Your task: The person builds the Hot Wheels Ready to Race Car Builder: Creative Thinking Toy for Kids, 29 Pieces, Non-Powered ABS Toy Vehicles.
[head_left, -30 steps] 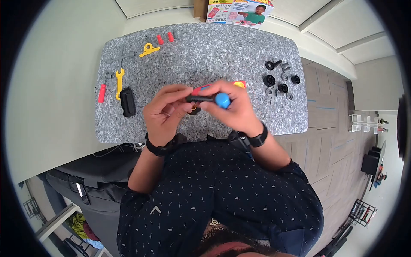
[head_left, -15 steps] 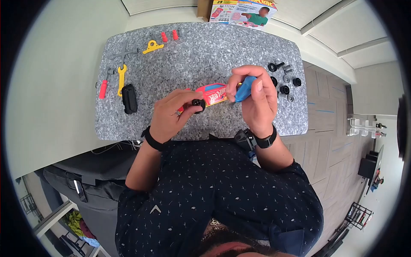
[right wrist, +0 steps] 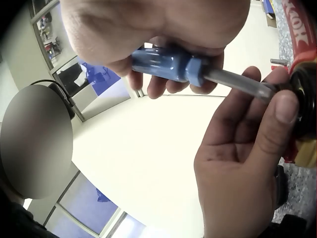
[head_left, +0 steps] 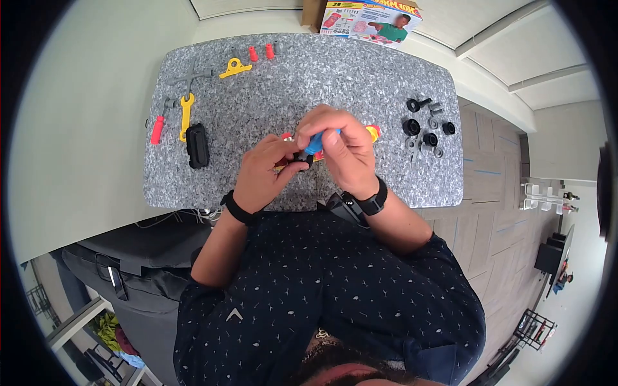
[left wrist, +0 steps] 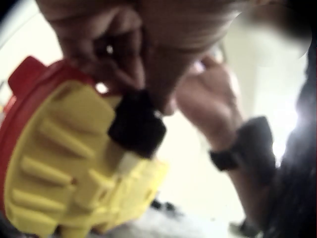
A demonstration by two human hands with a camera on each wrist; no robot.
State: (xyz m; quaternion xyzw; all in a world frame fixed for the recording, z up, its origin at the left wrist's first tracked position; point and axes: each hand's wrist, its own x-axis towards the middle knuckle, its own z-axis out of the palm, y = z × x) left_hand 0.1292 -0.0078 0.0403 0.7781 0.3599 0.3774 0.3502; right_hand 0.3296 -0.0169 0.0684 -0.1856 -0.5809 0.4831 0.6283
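A red and yellow toy car [head_left: 372, 133] lies under both hands in the head view; its ribbed yellow underside [left wrist: 64, 163] faces the left wrist view. My left hand [head_left: 262, 170] pinches at a black wheel [head_left: 302, 162] on the car's side, thumb and fingertips close around its centre. My right hand [head_left: 351, 151] grips the blue handle of a screwdriver [right wrist: 171, 64], whose grey shaft reaches to my left fingertips beside the wheel [right wrist: 303, 99]. Those fingertips hide the screwdriver's tip. A blurred black part [left wrist: 137, 124] shows against the yellow underside.
On the table's left are a yellow wrench [head_left: 186, 117], a red-handled tool [head_left: 157, 130], a black part [head_left: 197, 147] and a grey cross-shaped tool [head_left: 191, 79]. Several wheels [head_left: 411, 127] and small parts lie right. A printed box [head_left: 367, 22] stands beyond the far edge.
My right hand first moved off to the right with the screwdriver, then came back left to the wheel. My left hand has turned and moved slightly right, now at the wheel.
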